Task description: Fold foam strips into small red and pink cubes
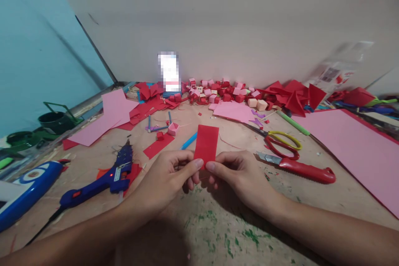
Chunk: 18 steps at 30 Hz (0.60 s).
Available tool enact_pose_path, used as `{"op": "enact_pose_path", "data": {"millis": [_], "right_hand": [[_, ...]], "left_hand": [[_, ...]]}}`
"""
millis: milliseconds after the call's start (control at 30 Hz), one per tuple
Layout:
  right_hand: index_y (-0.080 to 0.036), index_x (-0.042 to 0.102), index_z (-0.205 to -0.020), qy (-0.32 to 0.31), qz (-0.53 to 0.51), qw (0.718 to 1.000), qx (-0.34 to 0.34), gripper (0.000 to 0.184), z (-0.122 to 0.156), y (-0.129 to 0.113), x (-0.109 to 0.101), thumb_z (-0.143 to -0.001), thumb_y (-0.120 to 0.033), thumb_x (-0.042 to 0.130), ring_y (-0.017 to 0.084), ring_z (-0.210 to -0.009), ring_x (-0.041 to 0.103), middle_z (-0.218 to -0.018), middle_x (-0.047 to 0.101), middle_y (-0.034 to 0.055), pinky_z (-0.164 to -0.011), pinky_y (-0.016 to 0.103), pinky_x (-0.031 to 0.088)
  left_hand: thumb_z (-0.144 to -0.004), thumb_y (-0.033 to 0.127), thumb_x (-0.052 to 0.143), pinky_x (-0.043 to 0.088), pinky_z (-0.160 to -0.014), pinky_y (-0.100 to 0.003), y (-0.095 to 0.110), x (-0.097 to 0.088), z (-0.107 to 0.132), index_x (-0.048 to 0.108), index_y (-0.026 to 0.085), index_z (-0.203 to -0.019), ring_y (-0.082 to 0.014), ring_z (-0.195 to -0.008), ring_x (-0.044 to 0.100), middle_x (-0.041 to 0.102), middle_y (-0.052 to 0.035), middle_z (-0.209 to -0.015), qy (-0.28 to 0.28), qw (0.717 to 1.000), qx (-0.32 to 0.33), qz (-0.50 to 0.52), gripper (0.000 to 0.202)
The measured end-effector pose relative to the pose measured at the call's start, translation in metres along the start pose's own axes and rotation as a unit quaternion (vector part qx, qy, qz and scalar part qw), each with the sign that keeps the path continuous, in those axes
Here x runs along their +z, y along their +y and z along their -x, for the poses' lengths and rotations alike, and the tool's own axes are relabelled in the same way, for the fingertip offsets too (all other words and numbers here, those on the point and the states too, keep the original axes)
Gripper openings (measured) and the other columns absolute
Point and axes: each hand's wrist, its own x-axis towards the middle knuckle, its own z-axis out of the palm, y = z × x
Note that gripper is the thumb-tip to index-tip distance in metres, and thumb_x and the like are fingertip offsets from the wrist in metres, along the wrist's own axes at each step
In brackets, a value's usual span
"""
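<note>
Upright between my two hands is a small red paper rectangle (207,143). My left hand (174,170) pinches its lower left corner between thumb and fingers. At the lower right corner, my right hand (238,170) grips it the same way, the two thumbs almost touching. Just behind the paper, a blue stick (188,141) pokes out at the left. Beyond my left hand lie a flat red strip (158,145), a small red paper cube (160,136) and an open pink paper box (173,129).
A blue glue gun (120,170) with a lit red light lies left. On the right are a red-handled cutter (307,169), scissors (285,143) and a large pink sheet (355,145). Several paper cubes (224,91) line the back beside a propped phone (170,70).
</note>
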Motion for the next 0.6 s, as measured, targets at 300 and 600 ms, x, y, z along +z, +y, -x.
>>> {"op": "enact_pose_path", "data": {"millis": [300,600], "right_hand": [[-0.016,0.071,-0.063,0.009,0.036,0.999,-0.02,0.036,0.0006,0.0011,-0.0007,-0.085,-0.044,0.074,0.014,-0.054,0.061,-0.059,0.069,0.0038,-0.056,0.026,0.048],[-0.017,0.07,-0.062,-0.01,0.055,0.998,-0.01,0.032,-0.0001,0.0018,-0.001,-0.082,-0.042,0.074,0.014,-0.055,0.059,-0.06,0.068,0.0031,-0.055,0.027,0.047]], "left_hand": [[-0.093,0.038,0.062,0.046,-0.063,-0.025,0.0013,-0.001,0.0029,0.067,0.017,-0.073,-0.0144,-0.063,0.058,0.063,0.0005,-0.064,0.047,0.998,0.026,0.026,0.029],[-0.089,0.04,0.074,0.053,-0.071,-0.026,-0.0058,-0.0025,-0.0043,0.07,0.02,-0.094,-0.0158,-0.075,0.063,0.067,0.0003,-0.08,0.064,0.982,0.043,0.173,0.021]]}}
